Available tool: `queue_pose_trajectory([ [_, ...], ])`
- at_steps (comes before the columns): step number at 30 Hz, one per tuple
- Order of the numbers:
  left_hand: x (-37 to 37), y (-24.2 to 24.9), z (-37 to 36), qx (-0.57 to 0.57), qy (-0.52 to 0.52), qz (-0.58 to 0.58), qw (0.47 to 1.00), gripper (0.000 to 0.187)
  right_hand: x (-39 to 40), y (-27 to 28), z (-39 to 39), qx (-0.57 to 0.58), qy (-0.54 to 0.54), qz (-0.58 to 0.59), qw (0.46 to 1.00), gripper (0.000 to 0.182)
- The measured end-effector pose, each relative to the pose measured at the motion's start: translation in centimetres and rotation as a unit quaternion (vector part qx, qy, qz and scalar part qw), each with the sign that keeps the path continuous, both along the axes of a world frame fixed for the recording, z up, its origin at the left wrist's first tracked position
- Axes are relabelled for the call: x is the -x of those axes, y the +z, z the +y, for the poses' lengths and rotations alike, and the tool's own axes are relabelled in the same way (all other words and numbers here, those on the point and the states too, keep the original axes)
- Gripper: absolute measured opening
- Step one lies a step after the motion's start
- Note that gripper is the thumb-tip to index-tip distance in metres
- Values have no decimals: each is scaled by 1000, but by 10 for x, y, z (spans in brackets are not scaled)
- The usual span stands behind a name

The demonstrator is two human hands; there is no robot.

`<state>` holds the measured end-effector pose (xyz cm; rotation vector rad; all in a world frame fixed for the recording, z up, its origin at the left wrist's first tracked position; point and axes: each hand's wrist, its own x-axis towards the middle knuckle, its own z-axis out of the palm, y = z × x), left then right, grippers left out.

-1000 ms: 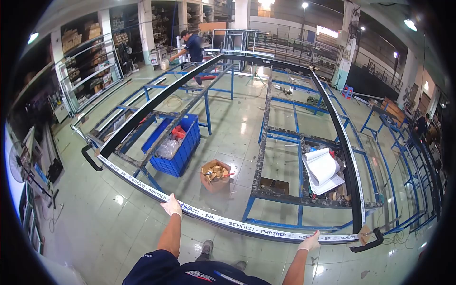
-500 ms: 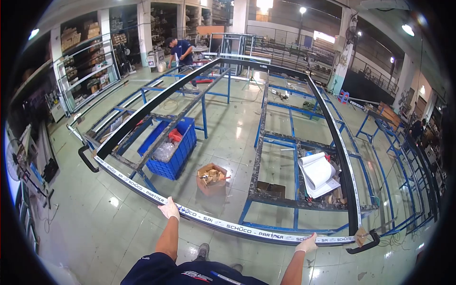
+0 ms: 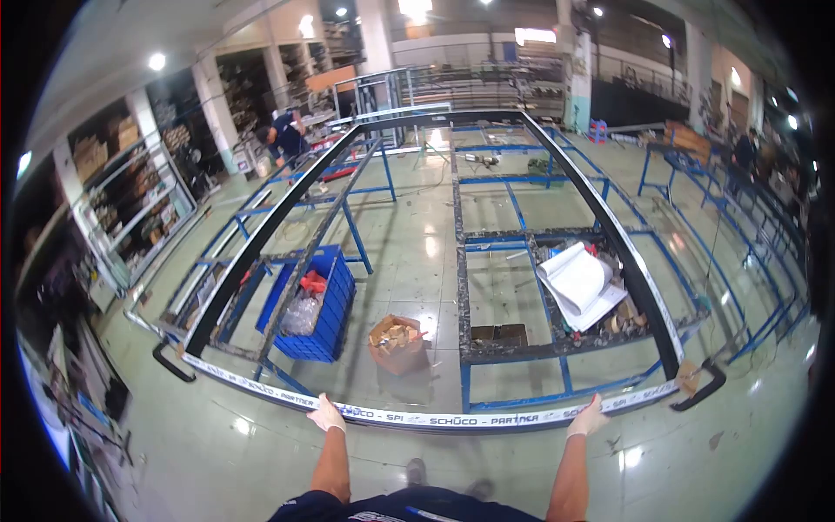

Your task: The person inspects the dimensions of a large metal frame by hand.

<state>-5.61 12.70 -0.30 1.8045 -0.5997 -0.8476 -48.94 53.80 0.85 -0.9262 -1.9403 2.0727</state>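
A large dark rectangular frame (image 3: 470, 419) lies across blue metal stands, its near edge covered with white printed tape. My left hand (image 3: 328, 416), in a pale glove, is closed on that near edge, left of its middle. Toward the right end, my right hand (image 3: 589, 419), also gloved, grips the same edge. Black handles stick out at both near corners, one at the left (image 3: 177, 362) and one at the right (image 3: 703, 389). The undersides of both hands' grips are partly hidden by the frame.
Below the frame are a blue crate (image 3: 323, 317), a cardboard box with wooden pieces (image 3: 397, 344) and white paper sheets (image 3: 578, 278) on a blue stand (image 3: 466, 383). A co-worker (image 3: 287, 135) bends at the back left. More blue stands (image 3: 696, 196) are at the right.
The view has turned, so the scene looks shifted and tilted. Both hands still hold the near edge. The co-worker at the back left is bent lower.
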Motion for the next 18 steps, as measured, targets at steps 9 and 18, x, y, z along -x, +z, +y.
queue_pose_trajectory([
  [9, -8, -10, -11, -45, -9, 4, 999, 81, -1, 2, -1, 39, -10, 27, 999, 72],
  [18, -5, -2, -4, -23, -15, 47, 999, 83, -1, 2, 0, 27, -12, 26, 999, 72],
])
